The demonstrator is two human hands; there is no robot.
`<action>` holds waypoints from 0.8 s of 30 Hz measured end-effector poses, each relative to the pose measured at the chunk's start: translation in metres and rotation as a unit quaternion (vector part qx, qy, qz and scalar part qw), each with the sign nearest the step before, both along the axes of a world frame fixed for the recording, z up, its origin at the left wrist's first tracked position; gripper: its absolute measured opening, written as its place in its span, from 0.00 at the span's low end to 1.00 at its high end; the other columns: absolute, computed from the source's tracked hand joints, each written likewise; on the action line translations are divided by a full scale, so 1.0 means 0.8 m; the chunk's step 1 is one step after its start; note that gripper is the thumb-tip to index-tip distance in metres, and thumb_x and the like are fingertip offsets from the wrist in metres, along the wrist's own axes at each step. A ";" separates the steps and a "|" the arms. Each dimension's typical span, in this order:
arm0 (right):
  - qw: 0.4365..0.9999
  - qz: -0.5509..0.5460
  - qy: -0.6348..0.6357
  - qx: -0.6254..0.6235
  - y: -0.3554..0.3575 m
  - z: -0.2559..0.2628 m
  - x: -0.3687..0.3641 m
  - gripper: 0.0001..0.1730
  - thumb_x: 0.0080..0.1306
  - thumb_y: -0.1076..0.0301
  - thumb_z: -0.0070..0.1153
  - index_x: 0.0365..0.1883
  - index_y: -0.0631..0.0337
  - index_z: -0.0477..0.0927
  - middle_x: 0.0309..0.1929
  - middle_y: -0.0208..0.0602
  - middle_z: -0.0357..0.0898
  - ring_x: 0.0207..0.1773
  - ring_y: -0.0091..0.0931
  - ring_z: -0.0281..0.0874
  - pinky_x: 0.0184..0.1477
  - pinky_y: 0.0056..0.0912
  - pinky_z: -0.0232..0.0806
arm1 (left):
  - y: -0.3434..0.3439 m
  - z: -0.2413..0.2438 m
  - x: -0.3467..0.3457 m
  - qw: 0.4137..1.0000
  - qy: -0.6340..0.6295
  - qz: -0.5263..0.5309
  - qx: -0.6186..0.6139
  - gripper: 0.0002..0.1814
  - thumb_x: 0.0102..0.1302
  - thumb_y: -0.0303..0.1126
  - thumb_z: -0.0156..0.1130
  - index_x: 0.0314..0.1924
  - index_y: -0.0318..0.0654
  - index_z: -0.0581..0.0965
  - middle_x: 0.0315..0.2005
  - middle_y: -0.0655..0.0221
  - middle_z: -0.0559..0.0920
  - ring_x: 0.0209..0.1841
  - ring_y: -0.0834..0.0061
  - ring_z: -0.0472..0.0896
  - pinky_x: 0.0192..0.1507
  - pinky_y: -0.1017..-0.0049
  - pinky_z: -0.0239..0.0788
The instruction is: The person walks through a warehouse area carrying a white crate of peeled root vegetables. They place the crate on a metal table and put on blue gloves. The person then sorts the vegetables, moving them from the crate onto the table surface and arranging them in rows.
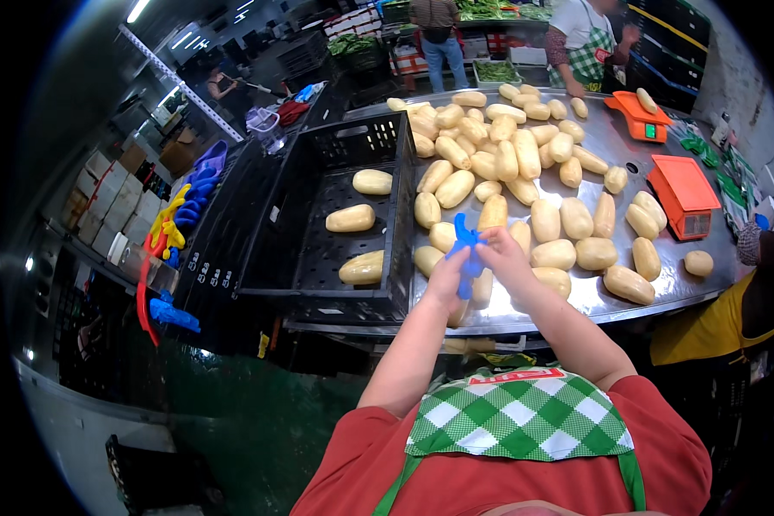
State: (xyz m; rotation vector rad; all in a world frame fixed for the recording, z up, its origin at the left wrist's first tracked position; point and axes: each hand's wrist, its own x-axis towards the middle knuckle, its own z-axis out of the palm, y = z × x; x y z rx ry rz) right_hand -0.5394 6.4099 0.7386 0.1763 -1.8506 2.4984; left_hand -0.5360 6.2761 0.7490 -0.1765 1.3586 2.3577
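Between my two hands, above the near part of a metal table (677, 284), is a blue glove (466, 258), thin and crumpled. My left hand (448, 274) grips its left side, and the fingers of my right hand (504, 253) pinch its upper right side. Many pale, peeled root vegetable pieces (527, 153) lie beyond and to the right of my hands. To the left stands a black plastic crate (400, 271) with three similar pieces (350, 218) on its perforated bottom.
Two orange scales (684, 197) stand at the table's right side, the farther one bearing a piece. A co-worker (584, 48) in a checked apron stands across the table. Another person's yellow garment (703, 329) shows at right. Blue gloves (197, 197) hang at left.
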 end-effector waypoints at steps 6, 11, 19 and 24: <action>0.953 0.004 0.137 0.272 0.010 0.018 0.029 0.15 0.56 0.64 0.65 0.37 0.61 0.76 0.24 0.30 0.74 0.27 0.20 0.71 0.31 0.24 0.64 | -0.004 -0.029 -0.013 0.991 -0.015 -0.053 0.123 0.24 0.71 0.51 0.44 0.52 0.37 0.71 0.46 0.64 0.78 0.50 0.70 0.77 0.55 0.69 0.66; 0.967 -0.007 0.068 0.246 0.033 -0.019 0.019 0.14 0.56 0.66 0.63 0.35 0.65 0.76 0.23 0.29 0.73 0.25 0.23 0.71 0.30 0.26 0.66 | 0.016 0.002 -0.005 0.981 -0.005 -0.069 0.182 0.23 0.72 0.50 0.42 0.52 0.39 0.71 0.45 0.66 0.77 0.50 0.71 0.74 0.54 0.72 0.63; 0.998 0.019 -0.034 -0.049 0.028 0.033 0.039 0.10 0.61 0.72 0.55 0.41 0.62 0.77 0.31 0.25 0.77 0.33 0.16 0.73 0.35 0.20 0.67 | 0.029 -0.020 0.005 1.000 0.015 -0.010 -0.015 0.14 0.69 0.40 0.47 0.43 0.42 0.76 0.32 0.74 0.79 0.34 0.81 0.76 0.34 0.80 0.65; 0.995 0.037 0.040 0.088 0.015 0.015 0.054 0.08 0.58 0.73 0.57 0.37 0.60 0.76 0.31 0.23 0.74 0.34 0.14 0.69 0.36 0.19 0.65 | 0.032 -0.009 -0.006 0.999 0.018 0.024 0.032 0.14 0.67 0.34 0.44 0.39 0.37 0.78 0.30 0.68 0.80 0.29 0.77 0.78 0.29 0.79 0.68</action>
